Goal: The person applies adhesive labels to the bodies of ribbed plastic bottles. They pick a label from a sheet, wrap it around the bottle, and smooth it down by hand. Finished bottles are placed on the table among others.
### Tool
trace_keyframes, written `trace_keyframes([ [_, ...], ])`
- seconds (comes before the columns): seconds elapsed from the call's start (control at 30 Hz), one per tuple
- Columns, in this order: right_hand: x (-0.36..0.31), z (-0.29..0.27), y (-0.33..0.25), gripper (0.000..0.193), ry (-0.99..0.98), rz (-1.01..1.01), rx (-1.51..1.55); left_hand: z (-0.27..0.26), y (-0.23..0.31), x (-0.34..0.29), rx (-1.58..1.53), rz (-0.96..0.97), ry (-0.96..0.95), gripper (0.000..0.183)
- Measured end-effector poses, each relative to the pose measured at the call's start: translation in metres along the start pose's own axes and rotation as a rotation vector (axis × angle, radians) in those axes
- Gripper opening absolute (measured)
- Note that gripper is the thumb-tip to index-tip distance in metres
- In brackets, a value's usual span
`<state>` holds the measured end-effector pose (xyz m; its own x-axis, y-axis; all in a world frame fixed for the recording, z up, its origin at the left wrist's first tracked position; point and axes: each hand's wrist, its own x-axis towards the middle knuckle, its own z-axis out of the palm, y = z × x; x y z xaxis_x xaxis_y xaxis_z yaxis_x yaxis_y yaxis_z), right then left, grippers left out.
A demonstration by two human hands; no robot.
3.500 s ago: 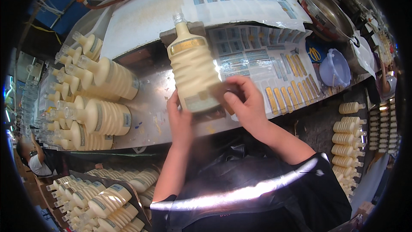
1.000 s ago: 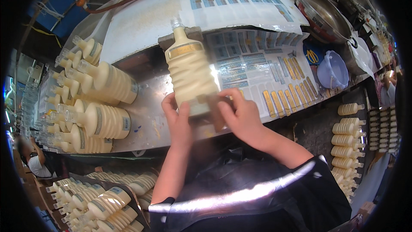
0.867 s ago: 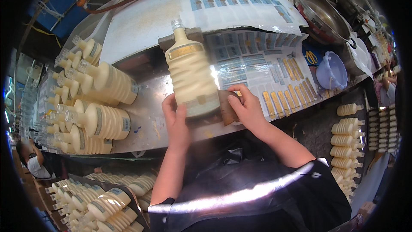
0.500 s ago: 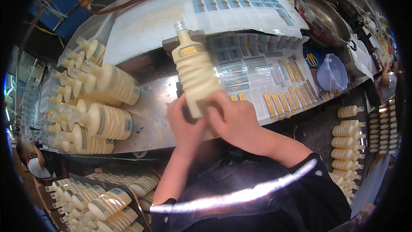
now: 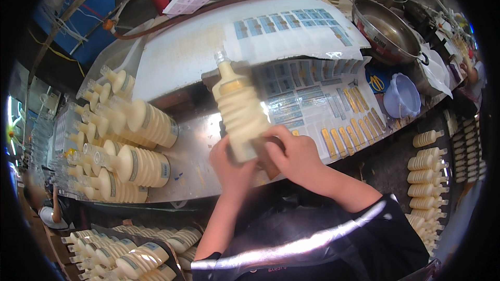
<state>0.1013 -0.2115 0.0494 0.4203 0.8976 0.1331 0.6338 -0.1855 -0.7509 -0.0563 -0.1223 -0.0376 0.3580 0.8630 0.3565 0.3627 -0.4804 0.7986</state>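
Note:
A cream ribbed bottle (image 5: 239, 109) with a clear glass neck and a gold label near its shoulder lies in front of me, neck pointing away. Its upper part is over a dark support. My left hand (image 5: 229, 164) grips the bottle's base from the left, its fingers partly hidden and blurred. My right hand (image 5: 294, 156) is closed at the right side of the base, fingers curled against the bottle. Beneath the right thumb a brown block (image 5: 269, 161) shows; whether the hand touches it I cannot tell. To the right lie sheets of blue and gold labels (image 5: 344, 135).
Several cream bottles (image 5: 140, 166) lie at the left on the metal table (image 5: 190, 169). More bottles (image 5: 140, 255) fill a crate lower left, and others (image 5: 427, 177) form a row at right. A lavender bucket (image 5: 402, 96) and a large metal pan (image 5: 388, 26) stand at the far right.
The whole view has shifted slightly. The bottle appears turned a little, its gold label less squarely facing me. The brown block beside the right thumb shows more.

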Motion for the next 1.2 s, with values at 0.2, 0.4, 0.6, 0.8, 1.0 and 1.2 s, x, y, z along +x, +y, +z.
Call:
trace_keyframes([
  [0.2, -0.011, 0.032, 0.073, 0.026, 0.033, 0.364, 0.642, 0.002, -0.021, 0.002, -0.34, -0.147, -0.071, 0.079],
  [0.4, -0.007, 0.019, 0.083, 0.03, 0.041, 0.409, 0.648, -0.032, 0.013, 0.021, 0.052, 0.195, 0.049, 0.073],
  [0.6, 0.005, -0.003, 0.08, 0.04, 0.08, 0.479, 0.91, -0.016, 0.021, 0.031, 0.224, 0.408, 0.071, 0.067],
  [0.8, -0.018, -0.043, 0.118, 0.04, 0.079, 0.507, 1.088, -0.013, 0.029, 0.034, 0.289, 0.496, -0.028, 0.066],
  [1.0, -0.043, -0.094, 0.16, 0.026, 0.09, 0.648, 0.932, -0.018, 0.033, 0.034, 0.527, 0.603, -0.113, 0.066],
  [1.2, -0.047, -0.097, 0.164, 0.039, 0.015, 0.668, 0.623, -0.02, 0.035, 0.035, 0.518, 0.554, -0.157, 0.07],
])
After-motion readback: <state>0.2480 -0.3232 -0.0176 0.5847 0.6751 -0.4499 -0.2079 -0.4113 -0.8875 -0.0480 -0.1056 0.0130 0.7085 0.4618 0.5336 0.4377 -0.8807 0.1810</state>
